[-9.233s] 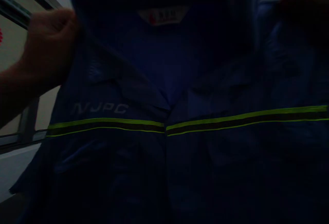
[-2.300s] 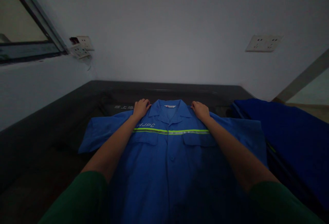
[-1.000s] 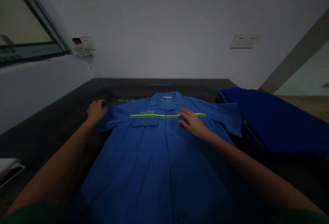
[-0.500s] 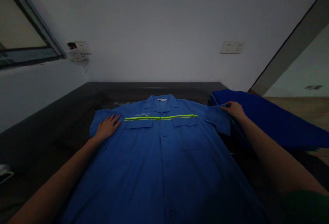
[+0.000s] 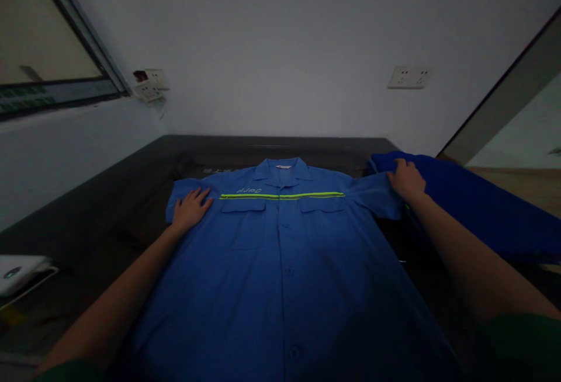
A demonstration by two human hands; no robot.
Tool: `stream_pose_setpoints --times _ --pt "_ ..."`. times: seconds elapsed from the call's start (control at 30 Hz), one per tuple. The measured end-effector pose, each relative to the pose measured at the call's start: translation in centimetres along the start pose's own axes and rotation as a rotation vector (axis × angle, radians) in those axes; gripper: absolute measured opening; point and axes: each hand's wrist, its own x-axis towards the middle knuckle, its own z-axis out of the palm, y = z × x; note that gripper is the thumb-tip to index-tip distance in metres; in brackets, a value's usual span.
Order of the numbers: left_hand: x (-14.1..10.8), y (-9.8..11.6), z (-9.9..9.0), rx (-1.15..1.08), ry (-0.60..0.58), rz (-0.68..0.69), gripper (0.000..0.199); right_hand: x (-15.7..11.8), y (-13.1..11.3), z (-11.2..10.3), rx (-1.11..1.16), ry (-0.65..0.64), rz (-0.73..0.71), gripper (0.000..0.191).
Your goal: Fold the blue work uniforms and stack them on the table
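Observation:
A blue short-sleeved work shirt [image 5: 254, 265] lies front up and spread out, collar at the far end, with a yellow-green stripe across the chest, white lettering and buttons down the front. My left hand [image 5: 191, 209] rests with fingers stretched out on the shirt near the left-side sleeve, holding nothing. At the end of the other sleeve, my right hand [image 5: 408, 180] has its fingers curled at the cuff edge, gripping the cloth. The lower part of the shirt runs out of view at the bottom.
Darker blue folded cloth [image 5: 464, 201] lies at the right, beside and partly behind my right hand. A dark sofa-like surface [image 5: 280, 142] has its raised back against the wall. At the left edge sits a white device [image 5: 21, 271]. Wall sockets [image 5: 409, 77] are above.
The view has shifted slightly left, so the white device shows more. My right hand has turned from a raised pinch to lying lower over the sleeve end. My left hand stays on the shirt.

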Motion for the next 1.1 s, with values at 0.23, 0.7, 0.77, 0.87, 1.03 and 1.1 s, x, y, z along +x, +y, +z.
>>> stream_pose_setpoints --times 0.23,0.7,0.77,0.87,1.03,1.1 --pt "-1.9 -0.7 -3.4 -0.265 0.278 0.057 0.041 -4.8 -4.6 -0.6 0.105 -0.106 -0.454 0.033" --pt "-27.4 -0.1 -8.5 -0.856 0.131 -0.131 0.045 -18.0 -11.1 4.9 0.251 -0.193 -0.807 0.046" --pt "-30.6 -0.7 -6.9 -0.862 0.17 -0.203 0.041 -17.9 -11.5 4.6 0.284 -0.163 -0.802 0.043" --pt "-33.8 -1.3 -3.6 -0.812 0.339 -0.326 0.035 -17.6 -13.7 3.0 0.37 -0.147 -0.865 0.036" --pt "-36.4 -0.7 1.7 -0.829 0.489 -0.451 0.038 -20.6 -19.2 0.1 0.469 -0.218 -1.065 0.032" --pt "-36.7 -0.2 3.2 -0.917 0.413 -0.465 0.045 -22.7 -20.5 -0.1 0.436 -0.277 -1.117 0.035"
